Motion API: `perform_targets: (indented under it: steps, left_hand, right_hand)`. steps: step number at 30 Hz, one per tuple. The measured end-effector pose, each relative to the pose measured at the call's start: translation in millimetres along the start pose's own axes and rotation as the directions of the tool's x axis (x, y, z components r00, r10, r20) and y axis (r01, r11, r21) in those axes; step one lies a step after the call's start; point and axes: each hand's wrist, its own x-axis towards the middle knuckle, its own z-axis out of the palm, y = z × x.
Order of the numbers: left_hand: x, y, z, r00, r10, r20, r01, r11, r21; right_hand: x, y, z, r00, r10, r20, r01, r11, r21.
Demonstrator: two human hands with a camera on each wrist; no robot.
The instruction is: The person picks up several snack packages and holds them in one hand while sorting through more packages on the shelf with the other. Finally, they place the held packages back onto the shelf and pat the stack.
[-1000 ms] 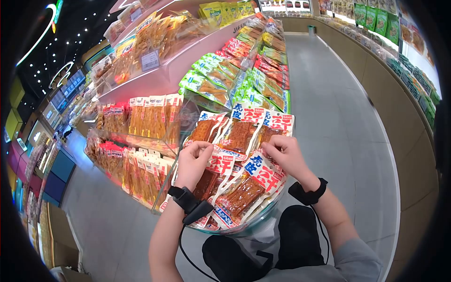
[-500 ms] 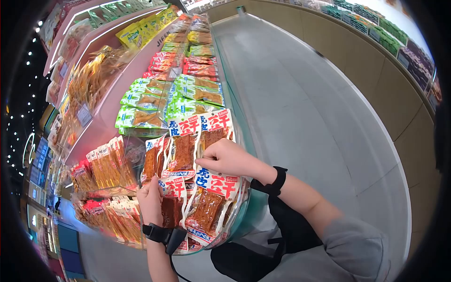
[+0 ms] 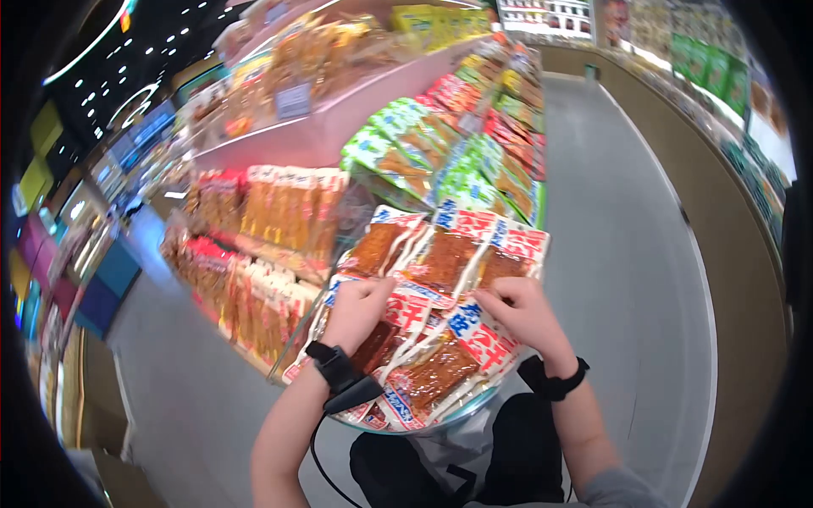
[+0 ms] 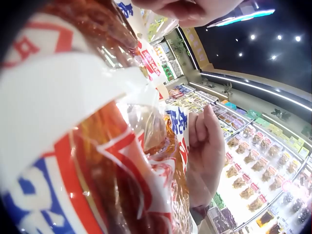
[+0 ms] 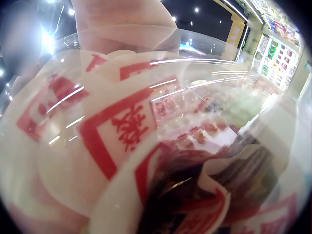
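Note:
Red-brown snack packs with white, red and blue printing fill a rounded clear bin. In the head view my left hand (image 3: 357, 313) has its fingers curled at the top edge of the front-left pack (image 3: 406, 310), pinching it. My right hand (image 3: 523, 317) pinches the top of the front-right pack (image 3: 440, 372) between thumb and fingers. Part of a hand (image 4: 195, 10) shows above a close pack (image 4: 112, 165) in the left wrist view, with my right hand (image 4: 205, 156) beyond. Glossy film (image 5: 117, 131) fills the right wrist view under a hand (image 5: 124, 22); its fingertips are hidden.
Behind the bin lie green packs (image 3: 402, 140) and red ones (image 3: 517, 140). Hanging snack packs (image 3: 288, 207) stand on the left below a pink shelf (image 3: 313, 127). A grey aisle (image 3: 618, 229) runs along the right, beside a long brown counter (image 3: 720, 186).
The head view swung right and then back. My left hand, lower at the front-left pack's side half a second ago, is now nearly level with my right, which stays at the front-right pack's top.

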Motion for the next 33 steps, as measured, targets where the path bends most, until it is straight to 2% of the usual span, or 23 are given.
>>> perform_targets:
  steps: [3, 4, 6, 8, 9, 11, 12, 15, 21, 26, 27, 33]
  left_hand:
    - [2.9, -2.2, -0.9, 0.999, -0.017, 0.028, 0.018, 1.000, -0.025]
    - [0.9, -1.9, -0.5, 0.998, -0.043, 0.039, 0.045, 0.997, -0.058]
    - [3.2, -9.1, 0.0, 0.999, 0.002, 0.048, 0.000, 0.999, -0.047]
    - [4.8, -9.2, -0.7, 0.997, 0.052, 0.052, -0.049, 0.998, -0.046]
    - [4.3, -9.8, -0.1, 0.998, 0.017, 0.061, -0.014, 0.999, -0.044]
    - [1.6, 0.0, -2.0, 0.996, -0.044, 0.081, 0.047, 0.998, -0.038]
    - [0.3, 2.5, -0.8, 0.996, -0.037, 0.081, 0.044, 0.996, -0.081]
    - [1.8, -4.7, -0.7, 0.993, -0.001, 0.115, 0.006, 0.999, -0.049]
    - [0.2, -2.4, -1.4, 0.992, -0.036, 0.117, 0.044, 0.997, -0.066]
    - [-2.1, 2.3, -1.0, 0.994, -0.034, 0.106, 0.045, 0.993, -0.110]
    - [0.4, -3.8, 0.2, 0.995, 0.013, 0.097, -0.005, 0.996, -0.090]
    - [-4.6, 7.3, -0.8, 0.997, -0.045, 0.060, 0.050, 0.995, -0.085]
  right_hand:
    - [-1.0, -2.6, 2.8, 1.000, 0.026, 0.003, -0.026, 0.999, 0.045]
    - [-2.2, -5.0, 3.1, 0.998, 0.012, 0.057, -0.015, 0.998, 0.058]
    - [-0.6, -8.8, 3.3, 0.995, 0.100, 0.020, -0.101, 0.992, 0.076]
    - [2.4, -6.9, 6.5, 0.995, 0.104, 0.004, -0.104, 0.984, 0.145]
    - [-0.9, -5.5, 5.9, 0.990, 0.144, 0.002, -0.142, 0.970, 0.198]
    - [-2.2, -1.1, 5.8, 0.993, 0.118, -0.011, -0.115, 0.978, 0.171]
    - [-1.5, -0.2, 5.0, 0.995, 0.098, 0.004, -0.097, 0.985, 0.144]
    - [-1.2, -3.6, 5.0, 0.995, 0.099, -0.004, -0.097, 0.981, 0.170]
    - [-1.2, -2.0, 5.9, 0.997, 0.079, -0.001, -0.078, 0.983, 0.167]
    - [-1.5, -2.2, 4.2, 0.998, 0.067, 0.001, -0.067, 0.994, 0.089]
    - [-2.3, -5.7, 3.4, 0.999, 0.051, -0.007, -0.051, 0.997, 0.054]
    - [-2.0, -2.3, 1.2, 0.999, 0.038, 0.035, -0.040, 0.997, 0.067]
